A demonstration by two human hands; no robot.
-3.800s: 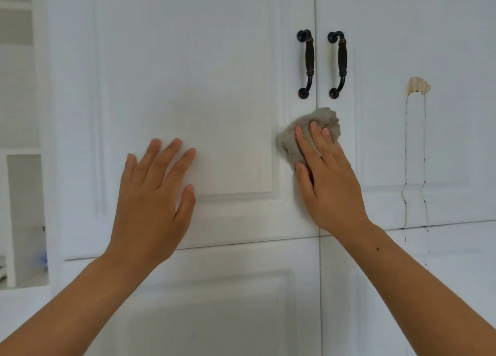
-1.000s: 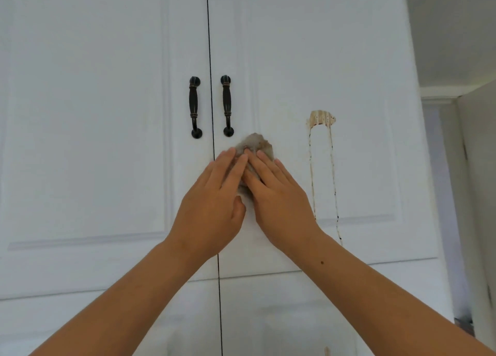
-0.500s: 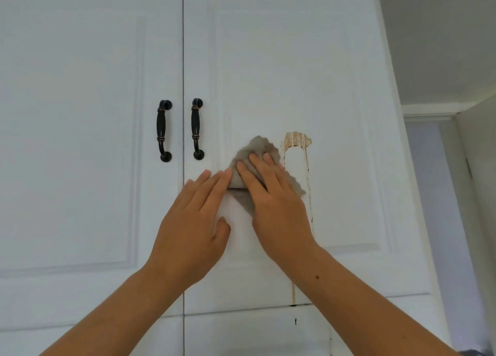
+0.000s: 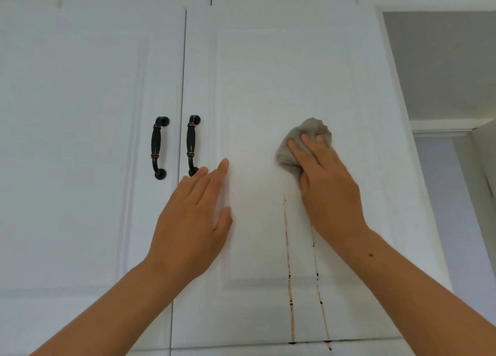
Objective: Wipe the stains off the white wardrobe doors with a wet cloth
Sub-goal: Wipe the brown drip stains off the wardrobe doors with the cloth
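Right hand (image 4: 324,184): fingers laid flat and spread, pressing the cloth against the door, right of centre in the frame.
Cloth (image 4: 308,130): grey, bunched, poking out above the fingertips. Half a second ago it sat left of the brown blotch; now it's right on top of that spot, and the blotch is out of sight!
Left hand (image 4: 193,221): off the cloth now, flat and open on the panel just beside the right handle (image 4: 192,145), bracing.
Drip streaks (image 4: 288,261): two thin brown lines run from below the hand to the door's bottom edge, lower centre.
Right door (image 4: 268,74): shut, with the panel above the cloth looking clean.
Meaning: the wipe has reached the stain's head. By my read the streaks below come next, likely in downward passes.
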